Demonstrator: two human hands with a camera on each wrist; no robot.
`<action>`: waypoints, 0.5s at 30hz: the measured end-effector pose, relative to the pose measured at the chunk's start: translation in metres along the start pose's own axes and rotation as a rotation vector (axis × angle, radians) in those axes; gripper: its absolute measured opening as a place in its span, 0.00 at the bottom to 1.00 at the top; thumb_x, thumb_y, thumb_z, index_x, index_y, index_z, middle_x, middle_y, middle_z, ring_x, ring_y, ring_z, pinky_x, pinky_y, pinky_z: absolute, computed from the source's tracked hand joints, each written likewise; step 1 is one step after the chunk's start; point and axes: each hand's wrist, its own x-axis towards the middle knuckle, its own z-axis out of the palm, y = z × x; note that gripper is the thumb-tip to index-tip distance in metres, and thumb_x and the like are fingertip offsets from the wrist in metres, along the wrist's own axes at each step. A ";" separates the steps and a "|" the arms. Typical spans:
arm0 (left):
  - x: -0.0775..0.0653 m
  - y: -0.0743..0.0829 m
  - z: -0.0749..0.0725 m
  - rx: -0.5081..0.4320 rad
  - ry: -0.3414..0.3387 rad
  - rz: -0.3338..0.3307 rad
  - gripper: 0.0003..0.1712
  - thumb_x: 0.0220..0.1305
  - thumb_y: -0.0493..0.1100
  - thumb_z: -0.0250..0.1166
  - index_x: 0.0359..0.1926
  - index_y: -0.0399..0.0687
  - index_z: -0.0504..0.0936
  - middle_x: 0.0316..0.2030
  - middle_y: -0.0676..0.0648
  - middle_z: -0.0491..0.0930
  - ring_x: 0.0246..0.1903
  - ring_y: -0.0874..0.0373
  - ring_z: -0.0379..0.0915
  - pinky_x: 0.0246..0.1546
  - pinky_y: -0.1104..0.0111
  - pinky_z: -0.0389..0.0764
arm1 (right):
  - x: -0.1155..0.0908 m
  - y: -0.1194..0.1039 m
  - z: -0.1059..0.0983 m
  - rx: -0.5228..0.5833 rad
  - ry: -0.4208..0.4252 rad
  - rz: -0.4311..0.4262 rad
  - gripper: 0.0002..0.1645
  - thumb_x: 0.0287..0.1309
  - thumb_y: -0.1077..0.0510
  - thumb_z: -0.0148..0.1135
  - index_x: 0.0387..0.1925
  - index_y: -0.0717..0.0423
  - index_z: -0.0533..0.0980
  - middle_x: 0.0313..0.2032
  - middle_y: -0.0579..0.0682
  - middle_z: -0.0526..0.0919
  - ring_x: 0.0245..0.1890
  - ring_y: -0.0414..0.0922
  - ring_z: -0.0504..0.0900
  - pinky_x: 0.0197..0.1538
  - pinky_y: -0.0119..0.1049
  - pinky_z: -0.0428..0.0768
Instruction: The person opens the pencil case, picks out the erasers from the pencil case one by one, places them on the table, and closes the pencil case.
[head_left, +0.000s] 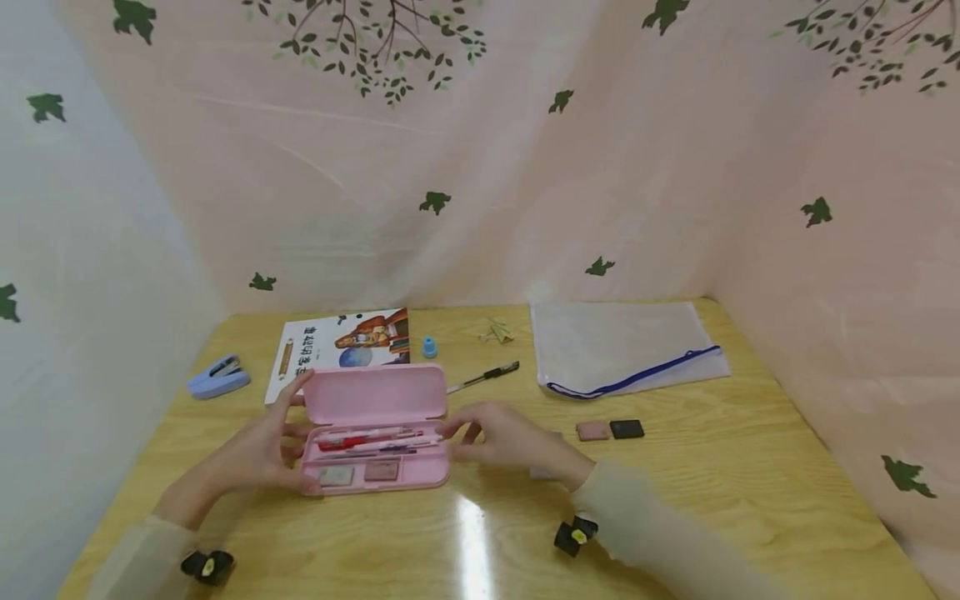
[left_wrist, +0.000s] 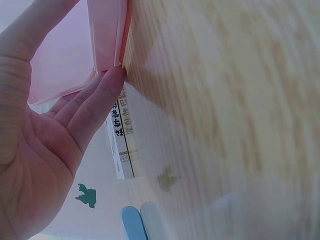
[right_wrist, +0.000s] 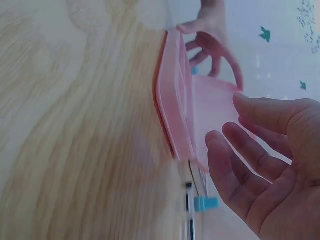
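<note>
An open pink pencil case [head_left: 377,397] lies in the head view with its lid raised at the back. Inside are several pens [head_left: 367,442], a whitish eraser [head_left: 336,476] and a pinkish eraser [head_left: 382,471]. My left hand [head_left: 264,446] holds the case's left end, thumb at the front corner and a finger up at the lid's edge. In the left wrist view that hand [left_wrist: 50,135] touches the pink plastic with its fingertips. At the right end is my right hand [head_left: 498,437], fingers loosely bent. The right wrist view shows this hand [right_wrist: 270,160] with nothing gripped; contact is unclear.
Behind the case lie a picture book [head_left: 300,350], a small blue item [head_left: 429,347], a black-capped pen [head_left: 487,376] and a yellowish clip [head_left: 498,331]. A blue stapler [head_left: 218,379] is at left. Rightward are a zip pouch [head_left: 615,342], a pink block [head_left: 592,431] and a black block [head_left: 627,429].
</note>
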 end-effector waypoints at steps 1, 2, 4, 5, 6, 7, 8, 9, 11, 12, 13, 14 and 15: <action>0.000 0.000 0.000 0.002 0.001 0.003 0.84 0.36 0.51 0.88 0.79 0.76 0.32 0.69 0.32 0.57 0.54 0.39 0.78 0.45 0.62 0.87 | 0.005 -0.002 0.005 -0.005 -0.005 -0.001 0.19 0.65 0.59 0.69 0.55 0.61 0.82 0.49 0.53 0.86 0.38 0.34 0.84 0.43 0.28 0.84; 0.000 0.000 0.000 0.004 -0.001 0.010 0.84 0.37 0.51 0.88 0.79 0.76 0.32 0.69 0.31 0.56 0.54 0.38 0.78 0.45 0.62 0.87 | 0.010 -0.004 0.009 -0.014 -0.008 -0.003 0.19 0.65 0.59 0.69 0.55 0.60 0.82 0.49 0.53 0.86 0.39 0.34 0.84 0.43 0.28 0.84; 0.000 0.000 0.000 0.005 -0.003 0.015 0.83 0.37 0.51 0.88 0.79 0.76 0.33 0.68 0.31 0.57 0.54 0.38 0.78 0.45 0.61 0.87 | 0.018 -0.007 0.016 -0.045 -0.007 -0.008 0.19 0.64 0.58 0.69 0.55 0.59 0.82 0.49 0.50 0.86 0.39 0.33 0.83 0.44 0.26 0.83; 0.000 0.000 -0.001 0.007 -0.004 0.018 0.83 0.38 0.50 0.88 0.79 0.76 0.33 0.68 0.31 0.57 0.54 0.38 0.78 0.45 0.61 0.87 | 0.022 -0.008 0.020 -0.058 -0.004 -0.011 0.19 0.64 0.58 0.70 0.55 0.58 0.83 0.49 0.49 0.86 0.40 0.33 0.82 0.45 0.26 0.82; 0.000 0.000 -0.001 0.008 -0.006 0.021 0.83 0.38 0.50 0.88 0.79 0.76 0.33 0.68 0.31 0.57 0.54 0.38 0.78 0.45 0.61 0.87 | 0.026 -0.009 0.023 -0.075 -0.002 -0.016 0.19 0.64 0.57 0.70 0.55 0.57 0.83 0.48 0.47 0.87 0.40 0.33 0.82 0.45 0.25 0.82; 0.000 0.000 -0.001 0.008 -0.007 0.020 0.83 0.38 0.50 0.88 0.79 0.76 0.33 0.68 0.30 0.57 0.54 0.37 0.78 0.45 0.61 0.87 | 0.030 -0.010 0.027 -0.090 0.000 -0.020 0.18 0.64 0.57 0.70 0.55 0.55 0.84 0.48 0.46 0.87 0.41 0.32 0.82 0.46 0.24 0.81; -0.001 0.000 -0.002 0.008 -0.007 0.019 0.83 0.38 0.50 0.88 0.79 0.76 0.33 0.68 0.30 0.57 0.54 0.37 0.78 0.45 0.61 0.87 | 0.034 -0.011 0.030 -0.105 -0.002 -0.022 0.18 0.64 0.56 0.70 0.55 0.54 0.84 0.48 0.44 0.87 0.41 0.32 0.81 0.46 0.24 0.81; -0.001 0.001 -0.002 0.007 -0.006 0.014 0.83 0.38 0.50 0.88 0.79 0.76 0.33 0.68 0.31 0.57 0.54 0.38 0.78 0.45 0.61 0.87 | 0.037 -0.012 0.033 -0.119 -0.003 -0.026 0.18 0.64 0.56 0.70 0.54 0.54 0.84 0.47 0.43 0.87 0.41 0.32 0.81 0.45 0.23 0.80; -0.001 0.000 -0.003 0.008 -0.004 0.007 0.83 0.37 0.51 0.88 0.79 0.76 0.33 0.68 0.32 0.57 0.55 0.38 0.78 0.45 0.61 0.87 | 0.043 -0.013 0.039 -0.144 -0.009 -0.026 0.17 0.64 0.57 0.70 0.54 0.53 0.85 0.47 0.41 0.87 0.40 0.31 0.80 0.44 0.22 0.79; -0.001 0.000 -0.003 0.007 -0.004 0.005 0.84 0.36 0.51 0.88 0.79 0.76 0.33 0.68 0.32 0.57 0.55 0.38 0.78 0.45 0.61 0.87 | 0.046 -0.014 0.042 -0.156 -0.013 -0.023 0.17 0.64 0.57 0.70 0.54 0.52 0.85 0.47 0.41 0.87 0.40 0.30 0.80 0.44 0.21 0.79; -0.001 0.000 -0.003 0.008 -0.002 0.004 0.84 0.36 0.51 0.88 0.79 0.77 0.33 0.68 0.33 0.57 0.55 0.38 0.78 0.45 0.61 0.87 | 0.048 -0.014 0.045 -0.159 -0.020 -0.021 0.17 0.63 0.58 0.70 0.54 0.52 0.85 0.47 0.41 0.87 0.39 0.30 0.79 0.43 0.21 0.79; -0.001 0.000 -0.003 0.010 -0.002 0.005 0.84 0.36 0.51 0.88 0.79 0.77 0.32 0.68 0.33 0.57 0.55 0.38 0.78 0.45 0.61 0.87 | 0.050 -0.015 0.048 -0.163 -0.028 -0.018 0.17 0.63 0.58 0.70 0.54 0.52 0.85 0.47 0.41 0.87 0.37 0.29 0.79 0.42 0.21 0.78; -0.001 -0.001 -0.003 0.011 -0.002 0.007 0.84 0.36 0.51 0.88 0.79 0.77 0.32 0.68 0.33 0.58 0.55 0.38 0.78 0.45 0.61 0.87 | 0.051 -0.015 0.050 -0.156 -0.033 -0.007 0.17 0.64 0.58 0.70 0.54 0.52 0.85 0.47 0.41 0.87 0.34 0.29 0.79 0.40 0.21 0.79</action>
